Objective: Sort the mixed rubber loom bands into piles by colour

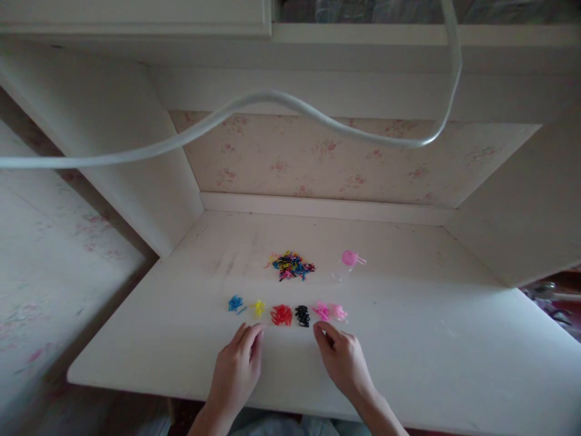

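My left hand [239, 357] is closed in a pinch just in front of a small yellow pile [258, 309] of what look like rubber bands. Opposite it, my right hand [344, 357] pinches thumb and fingers together by a black pile [302, 315] and a bright pink pile [321, 310]. What either pinch holds, if anything, is too small to see. Between the hands lies a red pile [282, 315]. A blue pile [235, 303] ends the row at left, and a pale pink pile [338, 312] at right. Behind the row sits a mixed-colour heap [293, 266] of bands.
A small clear container with a pink lid [349, 258] lies behind the row, right of the heap. The white desk [431, 363] has side panels and a shelf above. A white cable [272, 97] crosses the upper view.
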{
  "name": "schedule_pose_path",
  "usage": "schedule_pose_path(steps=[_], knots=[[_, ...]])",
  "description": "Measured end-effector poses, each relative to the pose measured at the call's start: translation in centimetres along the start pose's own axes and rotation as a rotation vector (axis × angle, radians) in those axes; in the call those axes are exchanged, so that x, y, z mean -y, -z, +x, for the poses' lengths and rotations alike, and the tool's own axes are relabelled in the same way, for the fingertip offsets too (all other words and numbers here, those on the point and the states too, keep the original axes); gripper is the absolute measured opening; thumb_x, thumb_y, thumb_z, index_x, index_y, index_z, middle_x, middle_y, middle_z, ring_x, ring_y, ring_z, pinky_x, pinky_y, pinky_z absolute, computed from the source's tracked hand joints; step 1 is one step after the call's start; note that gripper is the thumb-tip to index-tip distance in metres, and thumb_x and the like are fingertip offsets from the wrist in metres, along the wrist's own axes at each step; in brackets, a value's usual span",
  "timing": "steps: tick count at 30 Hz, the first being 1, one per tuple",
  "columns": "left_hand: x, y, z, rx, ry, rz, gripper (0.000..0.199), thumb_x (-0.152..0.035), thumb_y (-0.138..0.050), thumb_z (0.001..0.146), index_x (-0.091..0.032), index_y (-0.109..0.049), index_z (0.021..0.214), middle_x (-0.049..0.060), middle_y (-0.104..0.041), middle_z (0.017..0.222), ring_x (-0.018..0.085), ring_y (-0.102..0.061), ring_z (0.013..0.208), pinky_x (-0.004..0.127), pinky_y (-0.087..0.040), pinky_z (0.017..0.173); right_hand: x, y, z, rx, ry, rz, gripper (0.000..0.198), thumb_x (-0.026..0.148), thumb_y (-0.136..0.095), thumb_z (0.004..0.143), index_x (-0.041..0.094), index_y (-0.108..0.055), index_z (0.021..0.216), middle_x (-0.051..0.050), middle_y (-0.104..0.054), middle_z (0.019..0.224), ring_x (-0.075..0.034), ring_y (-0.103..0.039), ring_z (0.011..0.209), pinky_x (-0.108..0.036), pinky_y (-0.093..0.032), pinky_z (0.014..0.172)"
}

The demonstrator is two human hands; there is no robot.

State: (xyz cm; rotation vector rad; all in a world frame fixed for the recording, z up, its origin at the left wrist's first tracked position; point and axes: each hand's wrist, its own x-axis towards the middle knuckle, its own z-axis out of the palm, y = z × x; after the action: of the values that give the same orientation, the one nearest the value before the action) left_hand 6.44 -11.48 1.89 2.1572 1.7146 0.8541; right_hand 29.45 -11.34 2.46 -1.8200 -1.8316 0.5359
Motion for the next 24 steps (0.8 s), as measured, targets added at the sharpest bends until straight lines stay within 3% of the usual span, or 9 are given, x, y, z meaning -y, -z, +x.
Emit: schedule_pose_path(steps=[3, 6, 12, 24], knots=[[1.1, 0.1, -1.0, -0.022, 0.092, -0.206, 0.023, -0.031, -0.041, 0.093, -0.02, -0.059, 0.101, 0.004, -0.062, 0.082, 0.012, -0.061, 0.07, 0.021, -0.049, 0.063, 0.7, 1.5, 2.7, 0.006, -0.006, -0.082, 0.035, 0.039, -0.036, 0.094, 0.027, -0.069, 0.094, 0.0, -0.065, 0.064, -0.012, -0.059, 0.057, -0.018, -0.036, 0.054], [1.9, 0.1, -1.1, -0.053, 0.174, -0.308, 0.025, -0.035, -0.043, 0.092, -0.019, -0.06, 0.099, 0.004, -0.064, 0.081, 0.012, -0.06, 0.066, 0.022, -0.049, 0.061, 1.7, 2.3, 6.1, 0.096, -0.066, -0.288, 0.03, 0.038, -0.04, 0.091, 0.031, -0.069, 0.097, 0.0, -0.069, 0.074, -0.013, -0.063, 0.067, -0.02, -0.037, 0.058], [2.0, 0.0, -1.0, -0.052, 0.196, -0.342, 0.026, -0.036, -0.043, 0.092, -0.019, -0.062, 0.097, 0.005, -0.065, 0.083, 0.013, -0.061, 0.068, 0.022, -0.05, 0.062, 2.0, 0.8, 11.1, 0.131, -0.125, -0.422, 0.03, 0.035, -0.043, 0.088, 0.033, -0.068, 0.105, -0.006, -0.071, 0.092, -0.02, -0.066, 0.078, -0.025, -0.039, 0.06], [1.7, 0.1, -1.1, -0.023, 0.149, -0.318, 0.024, -0.032, -0.04, 0.093, -0.021, -0.061, 0.099, 0.004, -0.062, 0.08, 0.012, -0.06, 0.067, 0.02, -0.048, 0.059, 1.6, -0.7, 12.6, 0.17, -0.094, -0.47, 0.035, 0.04, -0.037, 0.093, 0.029, -0.071, 0.095, -0.006, -0.071, 0.087, -0.018, -0.065, 0.077, -0.023, -0.038, 0.061]])
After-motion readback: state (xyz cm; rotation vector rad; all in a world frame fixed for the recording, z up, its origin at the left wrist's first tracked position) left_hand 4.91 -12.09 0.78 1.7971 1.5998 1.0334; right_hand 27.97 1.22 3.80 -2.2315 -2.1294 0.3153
